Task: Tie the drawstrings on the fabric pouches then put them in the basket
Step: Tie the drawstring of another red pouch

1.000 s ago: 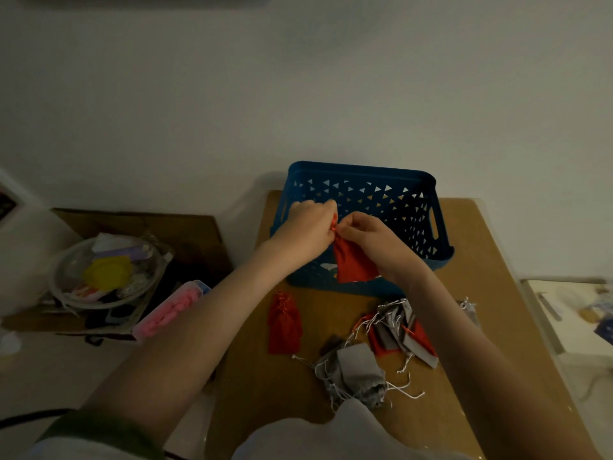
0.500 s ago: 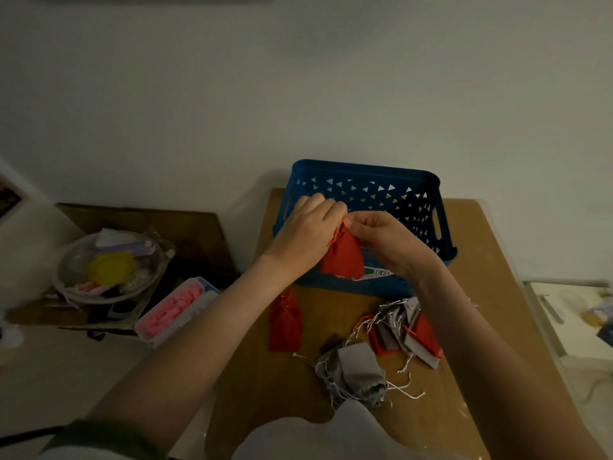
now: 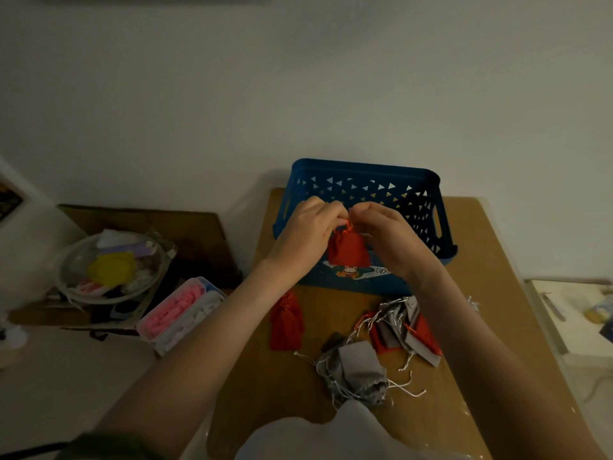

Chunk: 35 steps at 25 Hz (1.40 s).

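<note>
Fingertips of the left hand (image 3: pixel 306 235) and right hand (image 3: pixel 386 239) pinch the drawstring (image 3: pixel 347 224) atop a red pouch (image 3: pixel 348 250), which hangs in front of the blue basket (image 3: pixel 365 175).

I see everything dim and murky; the blue plastic basket (image 3: pixel 365 175) shadows the plain white wall (image 3: pixel 298 78) faintly, and the edges bow.

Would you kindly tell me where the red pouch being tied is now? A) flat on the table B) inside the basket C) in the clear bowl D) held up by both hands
D: the red pouch hangs off the table, its drawstring pinched by the left hand and right hand.
</note>
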{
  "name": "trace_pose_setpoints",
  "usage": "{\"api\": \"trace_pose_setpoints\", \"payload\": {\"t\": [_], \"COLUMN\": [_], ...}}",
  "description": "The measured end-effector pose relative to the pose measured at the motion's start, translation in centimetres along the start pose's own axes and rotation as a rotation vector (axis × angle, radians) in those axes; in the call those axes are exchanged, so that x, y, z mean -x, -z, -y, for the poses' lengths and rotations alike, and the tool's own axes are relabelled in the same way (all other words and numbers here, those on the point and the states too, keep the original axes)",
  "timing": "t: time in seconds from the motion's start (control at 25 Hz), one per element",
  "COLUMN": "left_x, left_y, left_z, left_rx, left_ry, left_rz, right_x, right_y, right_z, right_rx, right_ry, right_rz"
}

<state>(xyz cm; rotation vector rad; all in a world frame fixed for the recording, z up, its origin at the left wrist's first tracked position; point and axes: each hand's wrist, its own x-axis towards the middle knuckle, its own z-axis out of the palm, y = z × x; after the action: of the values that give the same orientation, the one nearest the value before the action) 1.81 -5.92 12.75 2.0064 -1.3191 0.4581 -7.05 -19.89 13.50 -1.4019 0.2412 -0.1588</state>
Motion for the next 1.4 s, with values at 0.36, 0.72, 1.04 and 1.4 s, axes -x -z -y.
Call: {"api": "trace_pose_setpoints", "payload": {"t": [0.36,0.72,1.04,1.4], "left_x": [0.5,0.3,0.6,-1.8], "left_y": [-0.5,-0.2,0.8,1.7], "left_z": [0.2,0.7,2.1,-1.5], "left_rx": [-0.043,-0.016,0.057,0.287], "left_ry": [-0.075,0.149,0.472,0.402], "left_rz": [-0.079,-0.086,0.100,0.169], "right_x": [0.0,-0.4,-0.5,0.0], "right_y": [0.0,0.2,2.4,-1.3], "right_z": [0.0,-0.4,-1.8,1.1], "right_rx": [-0.144,0.130,0.275,0.239], "right_ry": [-0.041,0.044,0.025,0.022], "right_rz": [0.000,0.023,-0.281,0.041]}}
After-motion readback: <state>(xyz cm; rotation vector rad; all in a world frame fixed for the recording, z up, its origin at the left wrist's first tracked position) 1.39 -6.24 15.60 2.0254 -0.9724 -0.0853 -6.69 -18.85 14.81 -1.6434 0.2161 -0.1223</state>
